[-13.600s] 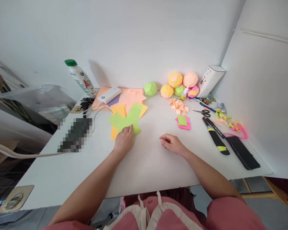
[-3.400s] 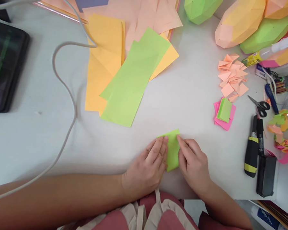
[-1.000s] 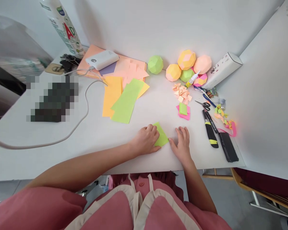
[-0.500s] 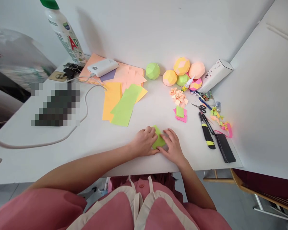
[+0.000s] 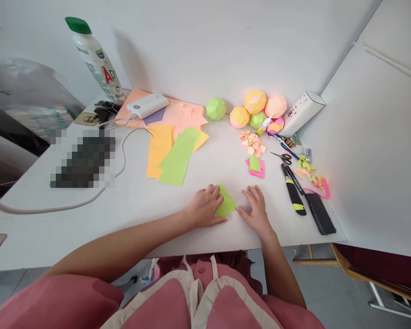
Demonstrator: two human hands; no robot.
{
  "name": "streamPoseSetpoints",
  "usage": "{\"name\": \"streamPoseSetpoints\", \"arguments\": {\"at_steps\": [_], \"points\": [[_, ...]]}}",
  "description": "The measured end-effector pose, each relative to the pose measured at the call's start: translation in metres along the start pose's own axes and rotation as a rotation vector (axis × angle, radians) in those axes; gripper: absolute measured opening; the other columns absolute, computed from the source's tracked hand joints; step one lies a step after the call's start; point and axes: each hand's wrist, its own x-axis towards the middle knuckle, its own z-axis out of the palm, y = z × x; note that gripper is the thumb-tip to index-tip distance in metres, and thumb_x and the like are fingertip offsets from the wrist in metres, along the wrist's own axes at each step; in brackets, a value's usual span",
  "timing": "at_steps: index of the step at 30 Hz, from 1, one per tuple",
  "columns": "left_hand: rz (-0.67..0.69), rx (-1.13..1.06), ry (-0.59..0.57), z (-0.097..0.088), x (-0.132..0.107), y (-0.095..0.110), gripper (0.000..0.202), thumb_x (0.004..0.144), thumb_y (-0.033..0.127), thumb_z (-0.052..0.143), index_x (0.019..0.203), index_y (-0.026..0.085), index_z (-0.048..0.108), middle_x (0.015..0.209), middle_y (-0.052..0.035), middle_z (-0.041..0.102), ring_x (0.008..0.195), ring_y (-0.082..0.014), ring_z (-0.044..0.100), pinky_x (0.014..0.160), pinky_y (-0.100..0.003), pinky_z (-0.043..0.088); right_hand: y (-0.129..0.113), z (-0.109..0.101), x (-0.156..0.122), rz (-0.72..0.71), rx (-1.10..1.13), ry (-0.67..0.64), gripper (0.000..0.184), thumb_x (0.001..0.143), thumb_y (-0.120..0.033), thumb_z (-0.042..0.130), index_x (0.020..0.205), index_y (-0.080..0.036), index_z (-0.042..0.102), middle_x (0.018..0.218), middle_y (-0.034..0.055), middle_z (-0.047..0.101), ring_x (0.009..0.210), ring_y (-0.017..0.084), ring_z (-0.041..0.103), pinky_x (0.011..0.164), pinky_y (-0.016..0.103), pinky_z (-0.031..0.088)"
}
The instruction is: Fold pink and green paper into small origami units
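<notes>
A small green sheet of paper (image 5: pixel 227 204) lies on the white table near its front edge, one corner pointing right. My left hand (image 5: pixel 205 205) rests on the paper's left part, fingers curled and pressed down on it, thumb stretched along the near side. The fingers cover that side of the paper. Just right of the sheet, my right hand (image 5: pixel 255 208) is open with its fingers spread; its thumb tip is close to the right corner, and I cannot tell whether it touches. Beyond the hands sits a small stack of green and pink paper squares (image 5: pixel 255 165).
Long green paper (image 5: pixel 180 157) and orange paper (image 5: pixel 160 151) lie left. Faceted paper balls (image 5: pixel 255 101) line the back wall. Peach paper pieces (image 5: pixel 252 143), scissors (image 5: pixel 285 158), a utility knife (image 5: pixel 294 194) and a black case (image 5: pixel 320 214) are right. A white cable (image 5: pixel 99 198) crosses left.
My right hand has moved right, off the green paper, and its fingers have spread. The left hand stays on the paper. The whole view has tilted slightly upward.
</notes>
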Motion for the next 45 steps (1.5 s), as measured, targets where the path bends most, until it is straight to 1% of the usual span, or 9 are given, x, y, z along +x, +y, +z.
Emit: {"name": "streamPoseSetpoints", "arguments": {"at_steps": [3, 8, 15, 25, 28, 31, 35, 39, 45], "points": [[0.009, 0.005, 0.003, 0.003, 0.001, 0.000, 0.065, 0.082, 0.069, 0.046, 0.103, 0.009, 0.061, 0.112, -0.0207, 0.054, 0.096, -0.0301, 0.048, 0.066, -0.034, 0.042, -0.007, -0.006, 0.004, -0.239, 0.091, 0.050, 0.031, 0.089, -0.024, 0.052, 0.118, -0.018, 0.059, 0.131, 0.0154, 0.053, 0.130, 0.026, 0.044, 0.104, 0.050, 0.042], [0.064, 0.036, 0.005, 0.008, 0.002, -0.002, 0.068, 0.083, 0.069, 0.042, 0.102, 0.007, 0.062, 0.107, -0.0217, 0.056, 0.091, -0.0308, 0.050, 0.064, -0.036, 0.041, -0.020, -0.018, 0.017, -0.660, 0.012, -0.105, 0.022, 0.089, -0.014, 0.050, 0.107, -0.016, 0.063, 0.114, 0.0118, 0.065, 0.116, 0.022, 0.057, 0.095, 0.042, 0.051], [0.092, 0.030, -0.009, 0.005, 0.002, -0.005, 0.074, 0.077, 0.076, 0.044, 0.098, 0.007, 0.062, 0.099, -0.0197, 0.057, 0.087, -0.0307, 0.051, 0.059, -0.036, 0.040, -0.019, -0.015, 0.035, -0.867, -0.156, -0.230, 0.017, 0.091, -0.010, 0.047, 0.087, -0.016, 0.062, 0.087, 0.0095, 0.067, 0.096, 0.020, 0.062, 0.075, 0.034, 0.054], [-0.030, -0.042, 0.112, 0.018, 0.000, -0.002, 0.043, 0.089, 0.050, 0.047, 0.092, 0.009, 0.062, 0.100, -0.0193, 0.060, 0.087, -0.0299, 0.054, 0.062, -0.037, 0.045, -0.018, -0.017, 0.056, -0.612, 0.108, -0.184, 0.016, 0.079, -0.011, 0.048, 0.075, -0.020, 0.061, 0.074, 0.0016, 0.069, 0.069, 0.014, 0.062, 0.063, 0.025, 0.048], [-0.042, -0.206, 0.277, 0.025, 0.000, -0.006, 0.034, 0.087, 0.044, 0.052, 0.088, 0.011, 0.061, 0.098, -0.0182, 0.061, 0.093, -0.0308, 0.053, 0.073, -0.042, 0.048, -0.021, -0.018, 0.061, -0.591, 0.108, -0.198, 0.016, 0.076, -0.011, 0.048, 0.070, -0.020, 0.060, 0.068, 0.0003, 0.067, 0.061, 0.013, 0.058, 0.059, 0.024, 0.044], [0.001, -0.545, 0.424, 0.030, 0.002, -0.008, 0.020, 0.086, 0.034, 0.053, 0.086, 0.015, 0.059, 0.098, -0.0143, 0.062, 0.097, -0.0275, 0.053, 0.085, -0.043, 0.045, -0.022, -0.019, 0.064, -0.576, 0.097, -0.228, 0.017, 0.075, -0.012, 0.048, 0.067, -0.020, 0.060, 0.063, -0.0004, 0.064, 0.056, 0.012, 0.053, 0.056, 0.023, 0.040], [-0.105, -0.987, 0.402, 0.034, 0.006, -0.006, 0.011, 0.082, 0.028, 0.053, 0.077, 0.019, 0.056, 0.082, -0.0064, 0.061, 0.081, -0.0197, 0.055, 0.075, -0.034, 0.047, -0.023, -0.021, 0.067, -0.514, 0.136, -0.271, 0.016, 0.074, -0.013, 0.049, 0.066, -0.020, 0.061, 0.062, -0.0008, 0.064, 0.056, 0.011, 0.051, 0.057, 0.023, 0.038], [-0.207, -1.074, 0.377, 0.029, 0.006, -0.008, 0.015, 0.085, 0.029, 0.049, 0.077, 0.019, 0.055, 0.071, -0.0008, 0.057, 0.064, -0.0136, 0.051, 0.059, -0.026, 0.043, -0.033, -0.019, 0.071, -0.379, 0.280, -0.277, 0.012, 0.076, -0.016, 0.051, 0.073, -0.021, 0.062, 0.068, -0.0011, 0.064, 0.058, 0.011, 0.052, 0.058, 0.023, 0.039], [-0.313, -1.311, 0.405, 0.007, -0.002, -0.018, 0.019, 0.085, 0.035, 0.052, 0.078, 0.018, 0.057, 0.074, 0.0006, 0.058, 0.070, -0.0127, 0.053, 0.066, -0.026, 0.044, -0.059, -0.011, 0.084, -0.203, 0.633, -0.280, 0.010, 0.077, -0.017, 0.051, 0.074, -0.020, 0.061, 0.072, -0.0010, 0.064, 0.064, 0.011, 0.056, 0.058, 0.022, 0.042]]}}
